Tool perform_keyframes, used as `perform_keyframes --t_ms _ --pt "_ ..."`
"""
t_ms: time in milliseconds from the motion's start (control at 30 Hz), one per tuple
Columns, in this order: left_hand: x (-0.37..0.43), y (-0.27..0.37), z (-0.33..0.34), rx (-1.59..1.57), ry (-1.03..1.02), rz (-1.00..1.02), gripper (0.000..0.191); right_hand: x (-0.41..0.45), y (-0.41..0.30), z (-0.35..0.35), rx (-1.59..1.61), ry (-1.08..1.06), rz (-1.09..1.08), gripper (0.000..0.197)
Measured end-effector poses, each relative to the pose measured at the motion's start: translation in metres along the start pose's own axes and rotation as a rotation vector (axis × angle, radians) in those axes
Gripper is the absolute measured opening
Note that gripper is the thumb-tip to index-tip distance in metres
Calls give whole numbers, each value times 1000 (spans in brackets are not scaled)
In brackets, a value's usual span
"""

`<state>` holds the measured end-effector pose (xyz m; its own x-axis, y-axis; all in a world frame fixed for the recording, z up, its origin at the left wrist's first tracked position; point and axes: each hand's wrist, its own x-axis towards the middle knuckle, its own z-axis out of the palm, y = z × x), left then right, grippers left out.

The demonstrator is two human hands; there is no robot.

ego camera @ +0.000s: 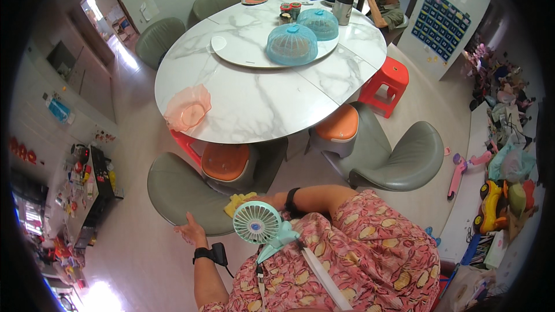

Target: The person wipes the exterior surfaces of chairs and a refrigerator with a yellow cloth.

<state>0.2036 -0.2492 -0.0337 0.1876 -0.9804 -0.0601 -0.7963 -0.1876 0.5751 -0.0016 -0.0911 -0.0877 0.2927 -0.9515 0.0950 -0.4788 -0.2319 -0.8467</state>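
Note:
A yellow cloth [237, 203] lies against the seat back of a grey-green leather chair [186, 190]. My right hand [265, 200] holds the cloth, and a mint-green handheld fan [257, 222] hanging at my chest hides part of that hand. At the chair's near left rim is my left hand [191, 230], fingers apart with nothing in them; whether it touches the rim is not clear. An orange-topped stool [226, 161] stands on or against this chair, partly under the table's edge.
The round marble-patterned table [256, 104] carries a pink scalloped bowl [188, 110] and blue mesh food covers [292, 45]. A second leather chair [399, 160] stands right, near a red plastic stool [386, 86]. A seated person [386, 6] is across the table. Toys [490, 208] line the right wall.

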Motion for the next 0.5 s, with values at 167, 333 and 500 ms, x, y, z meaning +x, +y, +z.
perform_keyframes --t_ms 167,333,500 --pt "1 1 -1 17 -3 -40 81 0 3 3 -50 133 -179 51" --pt "4 -3 1 -22 14 -34 74 -1 -4 -1 -24 67 -62 53" --pt "4 -2 0 26 7 -15 78 8 14 9 84 74 -148 54"
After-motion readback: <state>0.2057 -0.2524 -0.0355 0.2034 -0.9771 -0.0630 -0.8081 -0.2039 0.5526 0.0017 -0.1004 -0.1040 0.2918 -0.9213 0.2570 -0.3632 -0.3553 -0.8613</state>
